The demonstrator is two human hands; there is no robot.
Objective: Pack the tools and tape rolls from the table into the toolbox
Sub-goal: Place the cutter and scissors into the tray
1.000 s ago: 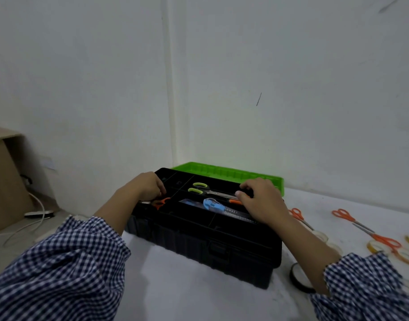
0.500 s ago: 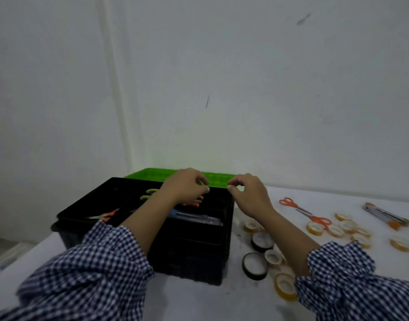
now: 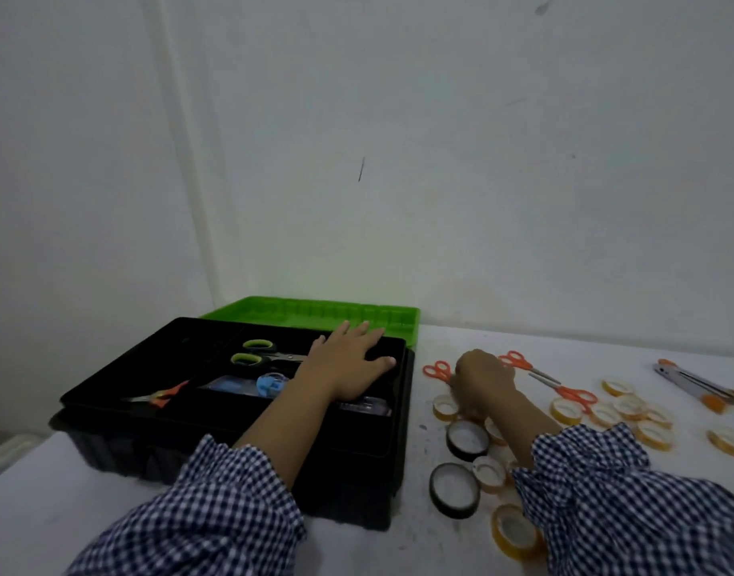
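Both hands have parted from the far rim of the black plastic toolbox [image 3: 357, 484], where they met half a second ago. Left hand [image 3: 348, 363] now lies flat, fingers spread wide, on the toolbox's upper tray at its 2 o'clock corner, covering the blade ends of the green-handled scissors [image 3: 257, 353]. Right hand [image 3: 481, 376] has gone to the white counter [image 3: 606, 355] at the toolbox's 3 o'clock and sits curled, knuckles up, over a pair of orange-handled scissors [image 3: 438, 370]. Only their loops show, at the hand's 9 o'clock; whether the fingers grip them cannot be told. Green ribbed lid [image 3: 315, 315] lies open at the box's 12 o'clock. Tray contents: a round blue plastic item [image 3: 271, 384], blurred, and orange-handled snips [image 3: 161, 397] at 8 o'clock. Glossy black tape rolls [image 3: 467, 440] and translucent yellow tape rolls [image 3: 565, 411] lie at the right hand's 5 and 3 o'clock, several hidden beneath the checked sleeve [image 3: 606, 492].
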